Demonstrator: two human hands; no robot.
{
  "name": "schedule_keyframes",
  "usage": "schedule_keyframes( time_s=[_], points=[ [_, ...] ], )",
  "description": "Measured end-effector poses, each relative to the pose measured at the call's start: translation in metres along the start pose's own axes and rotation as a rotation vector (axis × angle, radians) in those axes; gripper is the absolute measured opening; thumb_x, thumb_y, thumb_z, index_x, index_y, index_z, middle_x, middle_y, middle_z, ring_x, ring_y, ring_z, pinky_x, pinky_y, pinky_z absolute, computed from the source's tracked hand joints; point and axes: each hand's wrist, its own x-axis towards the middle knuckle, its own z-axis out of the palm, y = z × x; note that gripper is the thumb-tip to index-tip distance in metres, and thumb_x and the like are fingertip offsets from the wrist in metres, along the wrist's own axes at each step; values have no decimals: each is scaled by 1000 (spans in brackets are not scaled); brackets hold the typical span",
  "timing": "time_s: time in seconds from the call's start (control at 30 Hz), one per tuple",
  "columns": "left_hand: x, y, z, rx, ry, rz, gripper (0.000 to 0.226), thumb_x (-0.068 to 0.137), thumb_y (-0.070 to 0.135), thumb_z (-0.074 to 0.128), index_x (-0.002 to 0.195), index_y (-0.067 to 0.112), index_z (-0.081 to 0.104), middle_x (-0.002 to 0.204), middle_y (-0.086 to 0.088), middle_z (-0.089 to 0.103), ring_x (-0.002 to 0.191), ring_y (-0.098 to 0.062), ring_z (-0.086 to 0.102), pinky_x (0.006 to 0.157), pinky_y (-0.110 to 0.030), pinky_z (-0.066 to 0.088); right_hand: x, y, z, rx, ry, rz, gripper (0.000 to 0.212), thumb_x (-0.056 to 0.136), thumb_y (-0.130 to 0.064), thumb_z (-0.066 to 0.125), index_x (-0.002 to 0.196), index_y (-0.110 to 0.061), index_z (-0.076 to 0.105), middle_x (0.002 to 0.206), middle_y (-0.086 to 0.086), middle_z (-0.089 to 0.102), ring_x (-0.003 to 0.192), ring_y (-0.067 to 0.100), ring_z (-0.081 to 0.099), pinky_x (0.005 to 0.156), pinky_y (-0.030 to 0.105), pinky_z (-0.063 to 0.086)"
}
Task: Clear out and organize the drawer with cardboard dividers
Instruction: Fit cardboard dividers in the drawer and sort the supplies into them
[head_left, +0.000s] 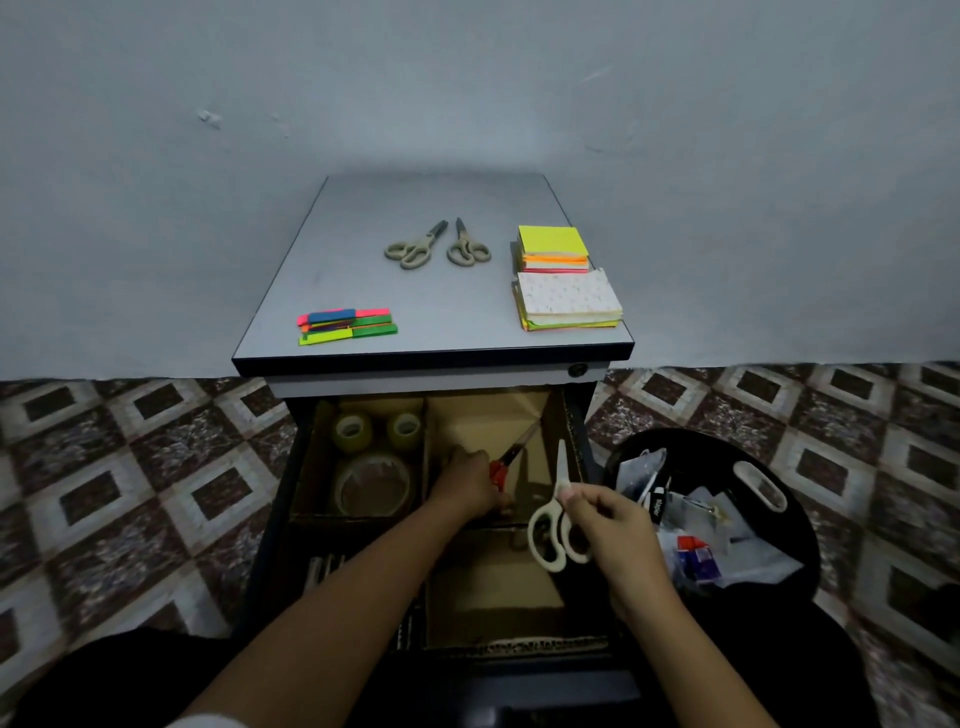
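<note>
Head view: drawer (575, 441) pulled open under the counter (415, 301), cardboard dividers (427, 441) already in, splitting it into compartments.
Left hand: left hand (467, 483) down in back-right compartment, fingers curled round the handle of the red scissors (506, 462); blade points away, up toward the back corner.
Right hand: right hand (618, 525) above the front-right compartment, thumb and fingertips pinching the white scissors (562, 467) near the pivot, loops hanging down, blade up.
Step (judged): sorting scissors, either laying them into the back-right compartment or lifting them out; cannot tell which.
How to do it well: keep blades closed and pointing away from both hands; lay one pair flat along the divider wall before moving the other, so handles don't tangle; don't lean on the cardboard, it looks easy to bend.
Neighbour compartment: tape rolls (371, 483), two small behind one large, back-left.
Front-left compartment: dark, contents unclear.
Counter top: two beige scissors (415, 247) side by side, sticky note pads (553, 247) stacked at right, colour flags (345, 326) near front-left edge.
Floor: black bin (717, 441) just right of drawer, holding scraps and wrappers.
Progress (judged): partway; counter items not yet in the drawer.
</note>
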Motion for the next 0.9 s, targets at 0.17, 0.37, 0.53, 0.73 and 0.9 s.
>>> schedule_keyframes(
  time_s=[0.17,0.37,0.53,0.73,0.9],
  points=[
    [5,-2,2,203,-48,6,54,85,31,65,130,12,42,145,-15,24,127,-32,37,100,-34,37,1,0,-1,11,11,7,8,88,-16,62,85,-13,69,92,22,69,77,23,62,70,31,50],
    [4,-3,3,199,-31,22,53,83,30,67,127,12,45,141,-14,29,124,-31,39,98,-34,38,1,1,-1,1,15,15,7,87,-16,63,83,-15,69,93,22,69,80,25,62,74,34,50],
    [-5,3,-8,100,-72,57,44,83,36,66,118,11,53,121,-10,52,105,-22,54,86,-31,46,1,-2,-2,32,1,34,9,88,-13,61,84,-13,69,82,12,69,72,18,62,65,25,50],
    [-19,12,-63,39,-11,152,45,89,54,47,102,15,65,94,-4,63,83,-15,59,73,-27,49,-1,-5,-4,36,-11,22,11,89,-14,61,81,-15,69,72,3,69,66,13,62,60,21,49],
    [-27,27,-106,235,-160,207,48,86,61,48,96,15,59,84,0,57,76,-11,52,67,-21,40,-3,-8,-3,51,-24,30,11,89,-14,60,88,-10,70,80,12,70,72,19,63,67,29,50]
  ],
)
